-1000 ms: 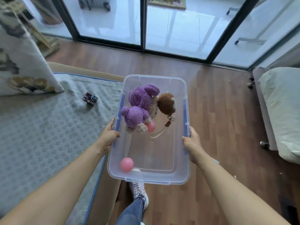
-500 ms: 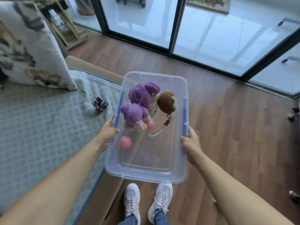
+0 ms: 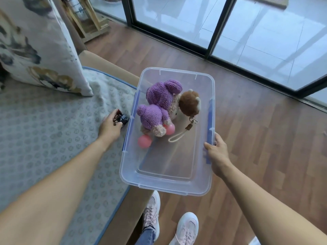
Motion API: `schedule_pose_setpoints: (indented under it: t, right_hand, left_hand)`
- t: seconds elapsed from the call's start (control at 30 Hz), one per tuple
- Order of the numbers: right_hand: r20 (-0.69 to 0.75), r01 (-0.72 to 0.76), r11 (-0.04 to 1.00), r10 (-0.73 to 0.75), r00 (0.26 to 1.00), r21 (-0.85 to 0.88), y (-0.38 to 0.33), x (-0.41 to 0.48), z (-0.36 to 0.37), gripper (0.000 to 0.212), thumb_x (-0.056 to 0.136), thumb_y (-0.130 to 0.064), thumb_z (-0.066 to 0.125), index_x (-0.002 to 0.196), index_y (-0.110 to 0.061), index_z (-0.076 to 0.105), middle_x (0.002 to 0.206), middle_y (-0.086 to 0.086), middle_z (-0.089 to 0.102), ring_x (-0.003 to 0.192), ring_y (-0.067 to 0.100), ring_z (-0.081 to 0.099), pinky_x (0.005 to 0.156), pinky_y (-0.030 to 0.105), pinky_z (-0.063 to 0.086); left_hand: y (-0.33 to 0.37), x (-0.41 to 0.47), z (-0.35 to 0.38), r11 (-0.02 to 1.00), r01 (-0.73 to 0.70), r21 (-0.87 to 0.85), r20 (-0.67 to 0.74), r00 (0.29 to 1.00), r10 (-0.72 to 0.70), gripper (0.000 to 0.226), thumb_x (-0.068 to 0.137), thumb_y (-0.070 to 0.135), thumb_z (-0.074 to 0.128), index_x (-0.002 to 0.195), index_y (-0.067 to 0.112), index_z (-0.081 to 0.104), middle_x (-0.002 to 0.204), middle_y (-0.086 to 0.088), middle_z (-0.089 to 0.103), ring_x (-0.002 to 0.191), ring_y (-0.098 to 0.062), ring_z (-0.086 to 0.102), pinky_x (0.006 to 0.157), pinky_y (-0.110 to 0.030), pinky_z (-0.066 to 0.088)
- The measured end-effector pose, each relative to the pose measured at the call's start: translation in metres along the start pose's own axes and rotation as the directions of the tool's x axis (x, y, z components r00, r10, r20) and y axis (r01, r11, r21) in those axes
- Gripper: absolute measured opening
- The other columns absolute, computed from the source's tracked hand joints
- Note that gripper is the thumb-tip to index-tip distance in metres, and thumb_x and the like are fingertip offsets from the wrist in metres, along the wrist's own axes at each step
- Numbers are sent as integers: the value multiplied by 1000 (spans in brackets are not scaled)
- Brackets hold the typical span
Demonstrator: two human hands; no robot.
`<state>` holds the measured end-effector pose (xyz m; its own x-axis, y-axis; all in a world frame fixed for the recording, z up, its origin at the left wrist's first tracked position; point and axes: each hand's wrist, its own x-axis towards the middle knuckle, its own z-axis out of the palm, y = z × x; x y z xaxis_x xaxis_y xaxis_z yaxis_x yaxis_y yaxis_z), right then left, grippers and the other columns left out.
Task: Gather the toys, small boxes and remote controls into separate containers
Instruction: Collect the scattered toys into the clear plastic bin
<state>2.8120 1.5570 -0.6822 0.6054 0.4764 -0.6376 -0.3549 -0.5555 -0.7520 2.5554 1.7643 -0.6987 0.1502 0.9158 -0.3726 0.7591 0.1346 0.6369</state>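
The left hand [image 3: 110, 127] has its fingers curled round a small dark cube toy [image 3: 122, 118] on the patterned sofa cover [image 3: 53, 131], just outside the clear bin [image 3: 166, 189] at about nine o'clock from its middle. The right hand [image 3: 216, 152] grasps the bin's rim at roughly four o'clock, thumb over the edge. It is the only hand on the bin, and whether the bin's left side rests on the sofa edge cannot be told. Inside, toward twelve o'clock, lie two purple plush toys [image 3: 159, 101] and a brown plush [image 3: 190, 103] with a cord, and two pink balls [image 3: 145, 141] touch them on the near side. With one grip, off to one side, the bin could dip to the left. The balls would likely roll first, and the plush could spill onto the wooden floor [image 3: 256, 131]. The cube may also clip the blue-latched wall if it is not lifted clear.
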Motion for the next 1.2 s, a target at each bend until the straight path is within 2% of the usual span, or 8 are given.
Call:
schedule_pose_setpoints:
  t: [0.17, 0.27, 0.37, 0.53, 0.67, 0.8, 1.0, 1.2]
  right_hand:
    - [-56, -11, 1000, 10, 998, -23, 21, 27, 22, 50, 95, 3, 45, 137, -23, 47, 110, 8, 67, 95, 27, 68, 85, 47, 57]
    - [-82, -31, 999, 27, 996, -45, 30, 32, 27, 48, 95, 2, 44, 134, -26, 47, 104, 4, 66, 79, 16, 64, 66, 32, 55]
    - [-97, -37, 997, 31, 995, -63, 34, 31, 31, 45, 95, 2, 43, 132, -24, 48, 100, 2, 64, 75, 12, 60, 61, 27, 51]
    - [-103, -47, 997, 40, 994, -65, 33, 30, 38, 49, 95, 1, 42, 134, -30, 45, 120, 8, 63, 94, 20, 63, 82, 40, 55]
    - [-89, -78, 994, 71, 993, -77, 33, 30, 43, 55, 94, -3, 44, 131, -44, 42, 133, 3, 56, 123, 28, 55, 100, 56, 46]
    - [-85, -64, 997, 59, 995, -53, 37, 30, 47, 56, 90, -5, 46, 127, -47, 43, 133, 1, 57, 122, 27, 55, 101, 54, 46]
    - [-64, -30, 999, 28, 998, -35, 32, 26, 47, 59, 91, -2, 46, 133, -44, 42, 131, 4, 58, 119, 25, 57, 102, 50, 47]
    - [-73, -17, 1000, 18, 997, 14, 30, 21, 41, 59, 89, 6, 45, 138, -27, 47, 124, 11, 62, 110, 28, 63, 96, 48, 52]
  left_hand:
    - [-21, 59, 14, 891, -102, 442, 170, 985, 28, 60, 94, 17, 55, 146, 36, 32, 156, -13, 17, 141, -35, 17, 115, -44, 22]
    - [-35, 74, 22, 859, -178, 479, 238, 969, 68, 56, 91, 10, 57, 141, 33, 43, 141, -12, 33, 126, -37, 32, 104, -44, 35]
    - [-42, 75, 20, 847, -150, 510, 158, 984, 79, 51, 88, 4, 57, 132, 29, 52, 125, -19, 43, 116, -41, 39, 98, -44, 38]
    - [-30, 60, -12, 913, -22, 407, -107, 992, 71, 45, 85, 16, 59, 129, 25, 53, 118, -26, 47, 111, -43, 41, 97, -44, 36]
    - [30, 17, -31, 917, -287, 277, -315, 875, 369, 44, 82, 15, 63, 124, 23, 56, 116, -22, 51, 104, -37, 49, 89, -41, 41]
    - [79, -15, 36, 755, -609, 244, 103, 790, 604, 47, 75, 29, 57, 123, 31, 59, 113, -11, 54, 98, -32, 51, 88, -34, 41]
    - [94, -12, 128, 690, -565, 451, 476, 807, 350, 56, 88, 21, 53, 140, 37, 39, 129, -12, 42, 118, -32, 38, 93, -44, 42]
    - [71, 4, 73, 753, -534, 384, 63, 829, 556, 69, 77, 8, 63, 142, 12, 41, 142, -19, 43, 129, -37, 39, 110, -45, 27]
